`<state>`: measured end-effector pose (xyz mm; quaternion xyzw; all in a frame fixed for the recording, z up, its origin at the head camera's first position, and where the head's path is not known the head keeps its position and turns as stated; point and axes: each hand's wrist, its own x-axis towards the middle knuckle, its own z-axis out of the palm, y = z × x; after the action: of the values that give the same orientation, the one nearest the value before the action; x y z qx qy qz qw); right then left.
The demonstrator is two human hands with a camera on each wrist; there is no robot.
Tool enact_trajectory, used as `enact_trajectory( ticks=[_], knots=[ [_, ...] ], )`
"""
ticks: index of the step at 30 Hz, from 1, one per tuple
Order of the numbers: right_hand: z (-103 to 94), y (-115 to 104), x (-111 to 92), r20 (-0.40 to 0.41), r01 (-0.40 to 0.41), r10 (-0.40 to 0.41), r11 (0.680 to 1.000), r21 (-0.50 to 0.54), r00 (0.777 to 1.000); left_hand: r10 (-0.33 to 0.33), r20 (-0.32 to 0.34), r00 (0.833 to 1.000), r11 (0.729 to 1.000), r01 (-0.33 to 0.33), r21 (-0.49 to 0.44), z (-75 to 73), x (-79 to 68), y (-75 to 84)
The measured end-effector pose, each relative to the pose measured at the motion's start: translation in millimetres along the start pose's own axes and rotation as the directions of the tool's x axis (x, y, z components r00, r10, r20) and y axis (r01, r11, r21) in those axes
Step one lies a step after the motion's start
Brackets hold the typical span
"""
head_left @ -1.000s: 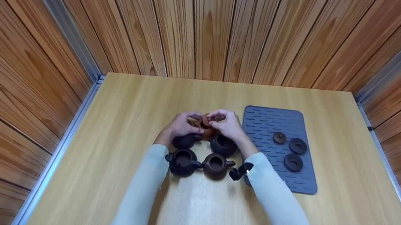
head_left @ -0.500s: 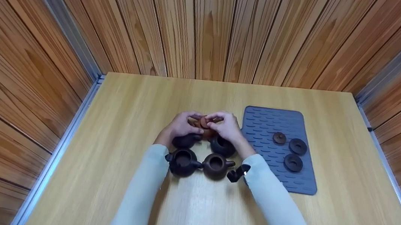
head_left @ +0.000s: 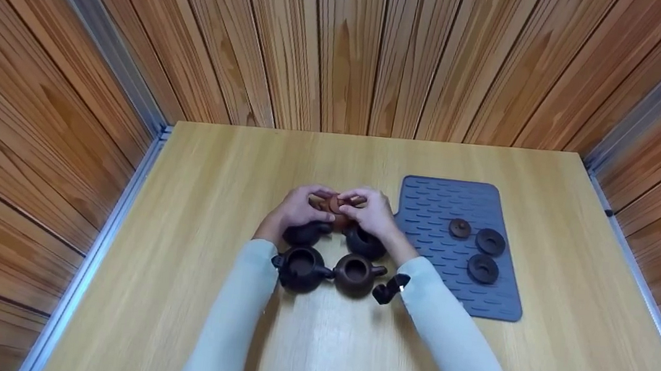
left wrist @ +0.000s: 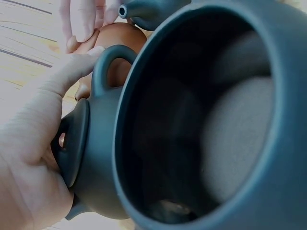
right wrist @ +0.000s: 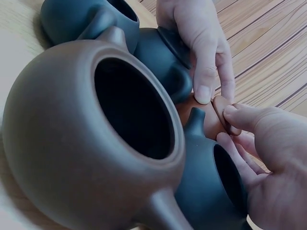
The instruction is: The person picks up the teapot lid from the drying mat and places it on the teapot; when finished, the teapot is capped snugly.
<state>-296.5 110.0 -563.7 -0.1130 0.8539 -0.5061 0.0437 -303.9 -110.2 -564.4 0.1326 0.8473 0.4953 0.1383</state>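
Note:
A reddish-brown clay teapot (head_left: 341,222) stands at the back of a group of teapots. My left hand (head_left: 298,208) grips it from the left, thumb on its near side and fingers round the far side. Between thumb and fingertips, my right hand (head_left: 374,214) pinches the matching teapot lid (right wrist: 224,114), right at the pot's mouth. Just in front, below the left hand, is a dark teapot (left wrist: 105,148) with its lid on. A dark lidless teapot (right wrist: 206,179) sits under the right hand. Fingers partly hide the reddish pot.
Nearer the person stand a black lidless teapot (head_left: 300,285) and a dark brown lidless teapot (head_left: 354,288), side by side. On the right, a grey ridged mat (head_left: 447,196) bears a brown lid (head_left: 460,228) and two black lids (head_left: 491,242). Wood-panel walls enclose the table.
My right hand has moved slightly toward me and lower, bringing the lid from a tilt down onto the reddish teapot's mouth. The left hand has kept its grip.

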Motion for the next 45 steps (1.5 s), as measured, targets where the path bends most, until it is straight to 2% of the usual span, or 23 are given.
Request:
enact_trajectory(
  ticks=[14,28,36,45],
  knots=[
    [1.3,0.3,-0.7,0.031,-0.012,0.011,1.000,0.010,0.999,0.000,-0.001,1.000,1.000,0.000,-0.001,0.3,0.6,-1.9],
    [2.4,-0.1,-1.1,0.028,0.009,-0.009,1.000,0.005,1.000,-0.005,0.010,1.000,1.000,0.006,-0.020,0.4,-0.5,-2.0],
    [1.5,-1.2,-1.4,0.029,0.025,-0.024,1.000,-0.015,0.999,-0.005,-0.006,1.000,1.000,0.005,-0.012,0.9,-0.4,-1.8],
    [-4.0,-4.0,-0.8,0.040,0.004,-0.004,1.000,-0.012,0.999,0.002,-0.003,1.000,1.000,-0.002,-0.016,0.2,0.0,-0.9]
  ],
)
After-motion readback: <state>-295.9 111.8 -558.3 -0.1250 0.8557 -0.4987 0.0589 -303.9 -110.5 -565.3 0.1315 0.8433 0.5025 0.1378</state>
